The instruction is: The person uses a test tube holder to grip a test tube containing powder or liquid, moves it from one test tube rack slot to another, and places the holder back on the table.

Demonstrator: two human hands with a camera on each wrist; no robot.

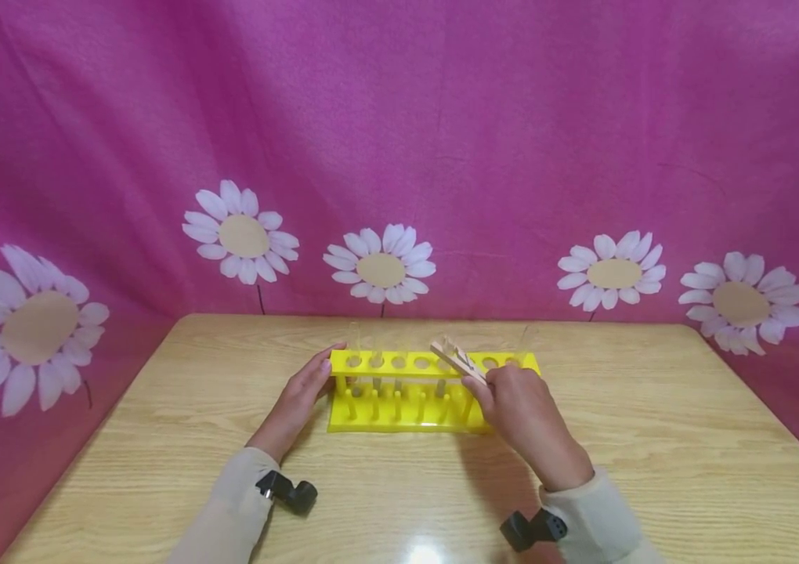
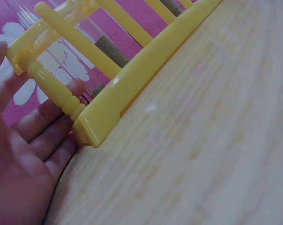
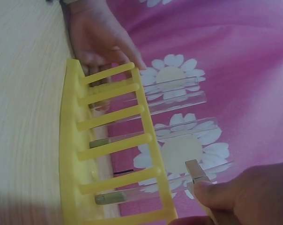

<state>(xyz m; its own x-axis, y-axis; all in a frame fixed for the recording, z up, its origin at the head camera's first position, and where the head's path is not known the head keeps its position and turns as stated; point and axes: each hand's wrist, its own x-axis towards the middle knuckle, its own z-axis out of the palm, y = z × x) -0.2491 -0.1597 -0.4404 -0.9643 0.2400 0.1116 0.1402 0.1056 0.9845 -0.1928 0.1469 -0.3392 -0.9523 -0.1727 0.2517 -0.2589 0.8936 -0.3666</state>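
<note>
A yellow test tube rack (image 1: 385, 426) stands upright on the table, with several clear test tubes (image 3: 179, 105) in its holes. Some tubes hold a dark greenish material (image 2: 111, 52) at the bottom. My left hand (image 1: 297, 401) grips the rack's left end, its fingers behind the turned end post (image 2: 52, 89) and the thumb near the top bar. Above the right half of the rack, my right hand (image 1: 529, 415) holds a wooden test tube holder (image 1: 457, 360) with a metal spring. Its tip is at the upper part of a tube; whether it clamps the glass cannot be told.
The rack rests on a light wood-grain table (image 1: 181, 439). Behind it hangs a pink cloth (image 1: 484, 157) with large white daisies. A row of yellow pegs (image 1: 397, 406) stands along the rack's front. Each wrist carries a black camera (image 1: 290, 493).
</note>
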